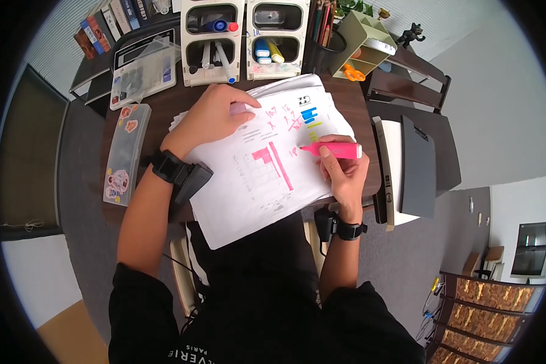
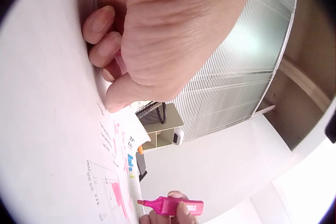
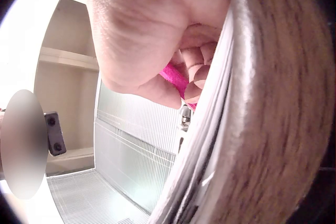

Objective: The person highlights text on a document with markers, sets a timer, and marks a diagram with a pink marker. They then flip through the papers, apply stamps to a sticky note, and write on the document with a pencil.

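Observation:
A stack of printed sheets (image 1: 224,209) lies on the desk, with pink handwriting and a pink-coloured bar chart on the top sheet. My right hand (image 1: 347,176) pinches an uncapped pink highlighter (image 1: 343,150), its tip right at the paper beside a pink "18". In the right wrist view, the curled fingers hide most of the highlighter's pink body (image 3: 176,79). My left hand (image 1: 215,115) rests on the upper left of the sheets. Its curled fingers hold a small pale pink cap-like piece (image 2: 121,64), mostly hidden by the hand.
White organizers (image 1: 212,60) with markers line the desk's back, beside a mesh pencil cup (image 1: 327,51) and a green holder with orange scissors (image 1: 353,73). A clear stickered case (image 1: 127,155) lies left; a white-and-grey box (image 1: 400,170) stands right of the desk.

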Motion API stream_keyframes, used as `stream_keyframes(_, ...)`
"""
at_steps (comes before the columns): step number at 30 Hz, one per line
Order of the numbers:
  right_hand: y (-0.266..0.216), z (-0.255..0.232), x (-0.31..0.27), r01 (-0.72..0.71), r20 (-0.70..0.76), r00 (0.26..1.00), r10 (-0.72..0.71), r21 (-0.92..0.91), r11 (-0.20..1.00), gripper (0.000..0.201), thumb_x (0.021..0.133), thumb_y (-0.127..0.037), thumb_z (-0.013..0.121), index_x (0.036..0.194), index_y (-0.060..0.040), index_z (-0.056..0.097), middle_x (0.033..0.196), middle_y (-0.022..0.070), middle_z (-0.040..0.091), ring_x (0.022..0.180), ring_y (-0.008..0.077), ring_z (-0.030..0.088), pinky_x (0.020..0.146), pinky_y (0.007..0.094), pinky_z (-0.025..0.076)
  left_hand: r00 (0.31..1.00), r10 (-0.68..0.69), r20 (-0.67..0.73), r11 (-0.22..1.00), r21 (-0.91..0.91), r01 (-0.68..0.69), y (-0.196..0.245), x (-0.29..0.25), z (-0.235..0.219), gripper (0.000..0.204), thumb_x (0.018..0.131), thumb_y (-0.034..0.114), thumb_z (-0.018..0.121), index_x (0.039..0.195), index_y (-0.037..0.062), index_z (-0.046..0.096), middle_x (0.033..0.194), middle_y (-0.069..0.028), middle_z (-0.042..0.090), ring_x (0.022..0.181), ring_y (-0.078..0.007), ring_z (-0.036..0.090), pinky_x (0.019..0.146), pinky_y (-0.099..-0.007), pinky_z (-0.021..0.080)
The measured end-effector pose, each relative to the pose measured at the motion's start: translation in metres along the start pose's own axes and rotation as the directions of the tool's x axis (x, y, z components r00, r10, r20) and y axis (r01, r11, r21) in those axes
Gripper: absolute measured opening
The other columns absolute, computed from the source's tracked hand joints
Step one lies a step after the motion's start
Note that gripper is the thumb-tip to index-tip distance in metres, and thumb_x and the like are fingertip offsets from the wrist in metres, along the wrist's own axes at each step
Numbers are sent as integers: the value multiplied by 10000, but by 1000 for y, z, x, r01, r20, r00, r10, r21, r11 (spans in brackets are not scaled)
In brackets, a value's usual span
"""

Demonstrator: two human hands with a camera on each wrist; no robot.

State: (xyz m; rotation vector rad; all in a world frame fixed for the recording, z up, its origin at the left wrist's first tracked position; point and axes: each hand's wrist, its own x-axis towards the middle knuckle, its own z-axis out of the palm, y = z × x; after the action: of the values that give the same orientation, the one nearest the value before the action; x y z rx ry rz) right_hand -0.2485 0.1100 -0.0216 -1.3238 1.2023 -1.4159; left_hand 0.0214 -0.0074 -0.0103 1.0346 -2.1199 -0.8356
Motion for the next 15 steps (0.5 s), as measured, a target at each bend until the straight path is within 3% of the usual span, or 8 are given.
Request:
stream_keyframes(2, 0, 0, -1, -9, 2, 1000, 9, -7, 1000, 157, 930, -45, 709, 1070, 23, 681, 852, 42, 695, 662, 53, 582, 576, 199, 439, 999, 43, -16, 999, 8, -43, -3, -2, 2, 185, 837, 52, 745, 1020, 21, 753, 777, -68, 670, 690, -116, 539, 659, -270, 462)
stream_keyframes(8, 3, 1, 1, 11, -12, 1000, -11, -16, 1000, 149, 931, -39, 703, 1064, 23, 682, 852, 39, 692, 656, 53, 573, 572, 194, 431, 999, -35, 2, 999, -27, 35, 5, 0, -1, 198, 830, 48, 748, 1026, 21, 754, 800, -82, 692, 698, -120, 553, 661, -275, 470)
stream_keyframes(10, 2, 5, 0, 57, -26, 998, -58, -52, 997, 157, 954, -49, 676, 1074, 52, 662, 720, 40, 632, 543, 53, 513, 505, 205, 390, 1000, -27, 12, 999, -32, 27, 3, -1, -1, 198, 831, 49, 748, 1026, 21, 755, 787, -74, 685, 690, -114, 536, 648, -276, 459)
stream_keyframes(13, 3, 2, 1, 50, -4, 999, -51, -31, 998, 153, 951, -41, 676, 1074, 50, 663, 739, 49, 646, 548, 52, 520, 502, 200, 387, 998, 56, -31, 998, 12, -55, -3, 0, 2, 191, 834, 53, 749, 1022, 20, 755, 757, -60, 657, 674, -110, 502, 628, -278, 438)
stream_keyframes(15, 2, 3, 1, 49, -7, 999, -49, -31, 998, 154, 951, -42, 677, 1074, 49, 663, 742, 50, 648, 547, 51, 520, 501, 198, 386, 1000, 20, -20, 1000, 6, -20, 1, -1, 2, 191, 833, 54, 749, 1021, 19, 754, 769, -70, 667, 678, -117, 516, 637, -279, 447)
